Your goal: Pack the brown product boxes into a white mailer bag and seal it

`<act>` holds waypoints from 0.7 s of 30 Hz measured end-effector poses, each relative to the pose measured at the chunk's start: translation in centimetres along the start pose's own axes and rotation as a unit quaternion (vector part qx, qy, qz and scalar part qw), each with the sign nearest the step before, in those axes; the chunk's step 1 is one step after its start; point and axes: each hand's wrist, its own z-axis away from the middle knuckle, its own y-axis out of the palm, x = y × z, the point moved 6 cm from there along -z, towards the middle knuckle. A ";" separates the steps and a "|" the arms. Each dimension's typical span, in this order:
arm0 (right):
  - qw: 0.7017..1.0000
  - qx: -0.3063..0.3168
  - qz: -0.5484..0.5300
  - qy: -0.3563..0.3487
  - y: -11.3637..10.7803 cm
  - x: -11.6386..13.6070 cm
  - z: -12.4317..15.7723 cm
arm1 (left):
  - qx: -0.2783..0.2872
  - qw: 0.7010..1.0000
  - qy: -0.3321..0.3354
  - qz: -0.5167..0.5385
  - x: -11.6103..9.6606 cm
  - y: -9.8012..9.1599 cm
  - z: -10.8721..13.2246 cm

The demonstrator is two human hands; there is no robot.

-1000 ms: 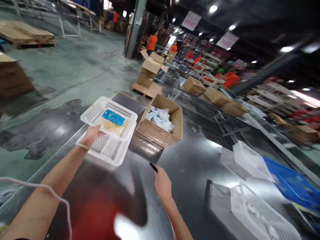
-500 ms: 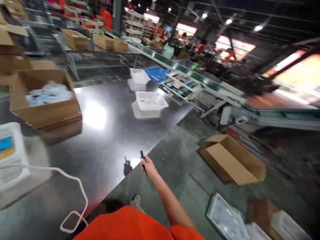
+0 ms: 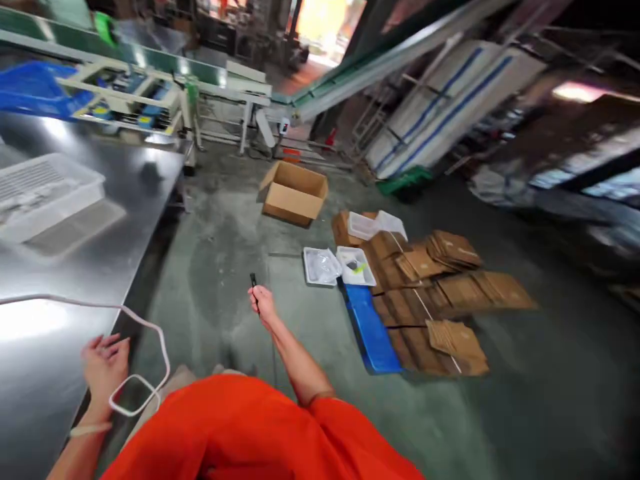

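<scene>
My right hand (image 3: 262, 301) is closed around a slim black object (image 3: 253, 281), upright like a pen; its exact kind does not show. It is held out over the floor, beyond the table edge. At lower left, my left hand (image 3: 106, 365) is open beside the metal table (image 3: 107, 260), fingers apart and a little blurred, with nothing in it. A white cable (image 3: 161, 337) runs across the table and loops close to my left wrist. On the table stands a white plastic basket (image 3: 60, 213) with small white pieces inside.
An open cardboard box (image 3: 295, 193) sits on the floor ahead. To the right lie white trays (image 3: 320, 268), a blue pallet (image 3: 373, 333) and flattened cardboard stacks (image 3: 425, 300). A blue tray (image 3: 40, 90) and a conveyor frame (image 3: 130, 100) stand at far left.
The view has swung right, bringing the cardboard stacks and blue pallet into sight. My left hand has come into view at lower left. The black object remains in my right hand.
</scene>
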 end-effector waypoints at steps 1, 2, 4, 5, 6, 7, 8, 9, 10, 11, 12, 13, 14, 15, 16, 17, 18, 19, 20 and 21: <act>0.999 -0.030 -0.013 -0.014 -2.3 1.2 -1.2 | 0.022 1.000 0.018 0.011 -0.9 2.7 -1.4; 0.998 -0.058 -0.017 -0.027 -4.6 2.3 -2.3 | 0.052 0.998 0.042 0.005 -2.1 5.3 -2.9; 0.993 -0.107 0.022 -0.044 -9.0 4.0 -4.2 | 0.114 0.986 0.105 -0.053 -4.8 10.1 -5.7; 0.988 -0.127 0.071 -0.050 -11.0 4.5 -5.0 | 0.137 0.977 0.137 -0.091 -6.4 12.6 -7.0; 0.978 -0.141 0.141 -0.057 -12.7 5.0 -5.6 | 0.160 0.965 0.167 -0.125 -8.0 15.4 -8.1; 0.961 -0.146 0.228 -0.063 -14.2 5.3 -6.2 | 0.186 0.951 0.197 -0.149 -9.8 18.6 -9.0; 0.933 -0.141 0.323 -0.069 -15.3 5.5 -6.8 | 0.221 0.934 0.230 -0.163 -11.8 22.2 -9.5; 0.899 -0.124 0.414 -0.073 -15.9 5.6 -7.3 | 0.262 0.913 0.264 -0.165 -13.9 26.4 -9.7; 0.861 -0.098 0.493 -0.073 -16.3 5.5 -7.8 | 0.310 0.888 0.300 -0.159 -16.1 30.8 -9.3; 0.826 -0.072 0.554 -0.071 -16.6 5.5 -8.3 | 0.364 0.857 0.335 -0.147 -18.3 35.3 -8.4; 0.798 -0.050 0.596 -0.068 -16.9 5.7 -8.9 | 0.422 0.820 0.364 -0.132 -20.6 39.8 -7.0; 0.778 -0.035 0.624 -0.068 -17.3 6.1 -9.6 | 0.481 0.779 0.384 -0.118 -22.6 44.1 -5.2; 0.765 -0.026 0.640 -0.071 -17.8 6.8 -10.3 | 0.539 0.738 0.392 -0.106 -24.4 48.0 -3.2; 0.758 -0.024 0.648 -0.076 -18.5 7.8 -11.1 | 0.593 0.699 0.388 -0.099 -26.0 51.5 -1.3; 0.754 -0.027 0.651 -0.082 -19.4 8.8 -11.9 | 0.641 0.663 0.373 -0.099 -27.3 54.6 0.6; 0.753 -0.034 0.652 -0.086 -20.6 9.9 -12.9 | 0.681 0.633 0.351 -0.109 -28.3 57.4 2.3; 0.752 -0.043 0.652 -0.089 -21.9 10.9 -13.8 | 0.714 0.607 0.327 -0.123 -29.2 59.8 3.6; 0.751 -0.058 0.651 -0.090 -23.4 11.8 -14.9 | 0.739 0.586 0.303 -0.136 -30.0 62.0 4.7; 0.750 -0.076 0.651 -0.089 -25.0 12.5 -16.0 | 0.757 0.570 0.286 -0.144 -30.8 64.1 5.5; 0.750 -0.096 0.649 -0.088 -26.6 13.1 -17.2 | 0.768 0.559 0.277 -0.144 -31.7 66.0 6.1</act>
